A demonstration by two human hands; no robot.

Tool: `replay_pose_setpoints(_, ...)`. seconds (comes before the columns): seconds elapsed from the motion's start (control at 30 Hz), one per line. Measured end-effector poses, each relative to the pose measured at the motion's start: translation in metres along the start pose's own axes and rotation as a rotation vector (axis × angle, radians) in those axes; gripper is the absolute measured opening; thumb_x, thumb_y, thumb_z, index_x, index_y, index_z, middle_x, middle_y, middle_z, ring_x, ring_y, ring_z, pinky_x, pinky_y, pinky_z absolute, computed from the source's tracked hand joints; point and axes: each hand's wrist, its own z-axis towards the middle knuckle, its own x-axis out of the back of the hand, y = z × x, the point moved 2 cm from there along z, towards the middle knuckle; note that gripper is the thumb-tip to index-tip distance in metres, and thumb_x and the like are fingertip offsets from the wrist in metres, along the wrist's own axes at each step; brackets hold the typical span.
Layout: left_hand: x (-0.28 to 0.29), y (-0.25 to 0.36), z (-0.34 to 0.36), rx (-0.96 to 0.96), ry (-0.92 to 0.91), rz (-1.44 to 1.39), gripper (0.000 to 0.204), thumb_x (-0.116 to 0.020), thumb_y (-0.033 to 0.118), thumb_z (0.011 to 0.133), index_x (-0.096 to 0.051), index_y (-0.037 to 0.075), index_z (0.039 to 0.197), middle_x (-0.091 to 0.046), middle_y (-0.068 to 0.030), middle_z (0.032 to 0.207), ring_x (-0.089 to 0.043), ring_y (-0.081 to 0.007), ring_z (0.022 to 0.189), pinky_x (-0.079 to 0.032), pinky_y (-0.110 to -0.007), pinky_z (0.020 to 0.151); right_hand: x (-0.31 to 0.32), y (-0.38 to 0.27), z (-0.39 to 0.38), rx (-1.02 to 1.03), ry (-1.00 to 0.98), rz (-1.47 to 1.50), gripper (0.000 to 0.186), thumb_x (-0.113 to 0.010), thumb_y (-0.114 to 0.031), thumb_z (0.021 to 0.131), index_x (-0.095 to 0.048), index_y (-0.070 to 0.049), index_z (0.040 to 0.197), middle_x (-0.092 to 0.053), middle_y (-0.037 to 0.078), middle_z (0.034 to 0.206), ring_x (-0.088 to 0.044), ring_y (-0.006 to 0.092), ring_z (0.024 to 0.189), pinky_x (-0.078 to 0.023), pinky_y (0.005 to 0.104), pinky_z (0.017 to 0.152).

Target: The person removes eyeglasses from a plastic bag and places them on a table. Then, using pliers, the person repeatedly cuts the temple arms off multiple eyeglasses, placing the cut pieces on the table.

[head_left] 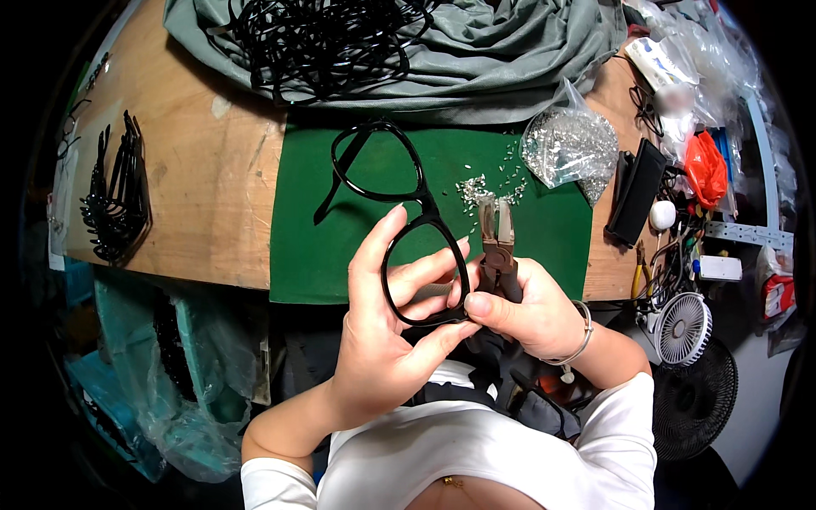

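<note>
In my left hand [391,331] is a black glasses frame [422,195], held upright by its lower rim, with the upper lens opening and a temple arm over the green mat [306,272]. My right hand [535,310] grips pliers [499,238] with pale jaw pads pointing up, and its thumb touches the lower end of the frame. Just above the pliers, small silver pieces [473,189] lie scattered on the mat, beside a clear bag [561,144] full of similar pieces.
Black frames are heaped on grey cloth [510,51]; black parts [119,195] lie on the wooden table [204,127] at left. At right are a black case [633,191], an orange bag [707,170], cables and two fans [684,327]. Bluish plastic-covered bins [170,374] stand below left.
</note>
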Motion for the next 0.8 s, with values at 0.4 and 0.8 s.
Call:
replay_pose_setpoints(0.4,0.0036,0.0019,0.0004,0.014,0.0,0.067,0.087,-0.061,-0.009,0.071,-0.002,0.008,0.132,-0.046,-0.0191,0.118,-0.053,-0.0226,0.1,-0.045,-0.033,0.086,-0.0024,-0.0026,0.0049,0.105,0.027,-0.137,0.015,-0.056,-0.016,0.084,-0.049,-0.003,0.082,-0.051,-0.002,0.076,-0.044,0.0038,0.069,-0.038,0.0195,0.062)
replay_pose_setpoints(0.8,0.0035,0.0035,0.0014,0.045,0.001,0.053,0.086,-0.062,-0.009,0.07,-0.003,0.007,0.132,-0.046,-0.0194,0.117,-0.054,-0.0215,0.099,-0.044,-0.033,0.087,-0.0027,-0.0056,0.0066,0.077,-0.037,-0.064,0.015,-0.055,-0.016,0.084,-0.048,-0.003,0.081,-0.052,0.0,0.082,-0.046,0.0051,0.075,-0.04,0.0211,0.069)
